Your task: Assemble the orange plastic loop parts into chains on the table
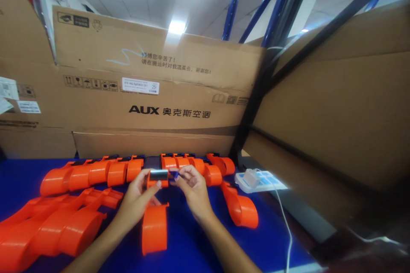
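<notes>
1. Grip first: left hand (pixel 138 196) closed around an orange strap piece (pixel 156 216) at its top end, thumb and fingers pinching beside a small grey block (pixel 159 174) seated there; strap body hanging down to lower centre of the frame, resting on the blue tabletop (pixel 188 243).
2. Right hand (pixel 192 190) curled, fingertips pinched on a tiny blue part (pixel 174 174) just beside the grey block; too small to tell exactly what kind of part.
3. Likely slip: blue part pinched only at the fingertips, so easily dropped and then hard to find among the orange pieces on blue cloth.
4. Likely misfit: block and blue part meeting at a slight angle, judged from the hands' tilt; forcing could jam or bend something.
5. Crowding: row of orange straps (pixel 96 172) across mid-frame, just behind the hands, with a dark phone-like slab (pixel 152 161) in the gap; a stray elbow or wrist could knock them out of line.
6. More straps piled (pixel 48 226) at lower left, near the left forearm, and one loose strap (pixel 240 207) right of the right wrist; sliding either off the edge seems possible.
7. White charger with cable (pixel 251 177) at right, cable trailing toward the lower edge; snagging risk for the right arm.
8. Cardboard boxes (pixel 144 94) walling the back.
</notes>
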The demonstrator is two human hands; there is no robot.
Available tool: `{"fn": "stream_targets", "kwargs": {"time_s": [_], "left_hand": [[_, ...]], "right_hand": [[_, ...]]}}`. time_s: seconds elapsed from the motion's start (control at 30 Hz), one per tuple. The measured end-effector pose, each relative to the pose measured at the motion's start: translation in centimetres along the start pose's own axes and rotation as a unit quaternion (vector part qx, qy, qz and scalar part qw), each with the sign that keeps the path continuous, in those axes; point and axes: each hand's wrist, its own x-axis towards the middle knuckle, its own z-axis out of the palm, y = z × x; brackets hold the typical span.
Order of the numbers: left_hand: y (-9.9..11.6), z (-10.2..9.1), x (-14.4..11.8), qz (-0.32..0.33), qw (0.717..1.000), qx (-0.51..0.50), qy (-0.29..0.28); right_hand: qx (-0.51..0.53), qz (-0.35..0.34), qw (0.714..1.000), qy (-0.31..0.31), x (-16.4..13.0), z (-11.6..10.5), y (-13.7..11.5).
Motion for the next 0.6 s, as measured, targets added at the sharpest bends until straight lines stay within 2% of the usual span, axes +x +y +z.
{"fn": "stream_targets", "kwargs": {"time_s": [0.23,0.4,0.6], "left_hand": [[0.04,-0.04,-0.05,0.02,1.0,0.01,-0.014],[0.16,0.12,0.0,0.01,1.0,-0.007,-0.003],[0.12,0.14,0.0,0.011,1.0,-0.01,0.005]], "right_hand": [[-0.063,-0.042,0.997,0.029,-0.11,0.27,0.52],[-0.06,-0.039,0.997,0.02,-0.18,0.35,0.66],[-0.041,-0.068,0.997,-0.002,-0.02,0.39,0.45]]}}
